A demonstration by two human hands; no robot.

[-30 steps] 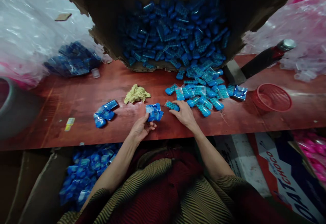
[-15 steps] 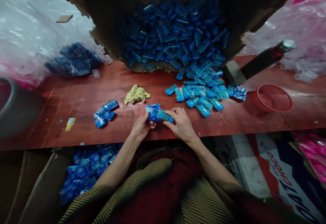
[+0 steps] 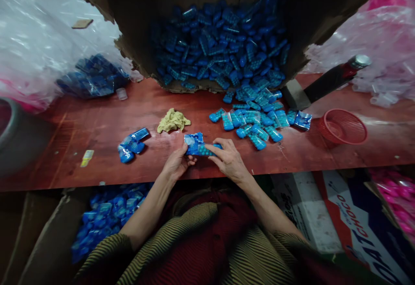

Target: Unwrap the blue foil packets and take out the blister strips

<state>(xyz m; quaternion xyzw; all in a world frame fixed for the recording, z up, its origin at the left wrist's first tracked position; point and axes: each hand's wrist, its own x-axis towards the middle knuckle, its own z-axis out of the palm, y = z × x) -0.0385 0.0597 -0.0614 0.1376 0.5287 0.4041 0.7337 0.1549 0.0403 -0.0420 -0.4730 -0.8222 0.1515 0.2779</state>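
Note:
My left hand (image 3: 178, 163) pinches a shiny blue printed wrapper (image 3: 192, 143) over the front of the red table. Between the thumb and fingers of my right hand (image 3: 228, 159) is a small clear container of blue beads (image 3: 209, 149) with a blue end. Its left end meets the wrapper's right side; whether it is inside the wrapper I cannot tell. Several more bead containers (image 3: 257, 121) lie in a loose pile beyond my right hand. To the left of my hands are a few blue wrapped packets (image 3: 131, 145). A crumpled yellowish cloth (image 3: 173, 120) rests just beyond the wrapper.
A torn cardboard box (image 3: 136, 56) full of bead containers opens toward me at the back. At right stand a red plastic basket (image 3: 344, 127) and a dark bottle-like object (image 3: 333, 77). A grey tub (image 3: 19, 142) is at left. Blue packets (image 3: 106, 216) fill a space below the table.
The bead container in my right hand has moved left and turned more level against the wrapper. My left hand keeps its hold. The whole view has shifted slightly.

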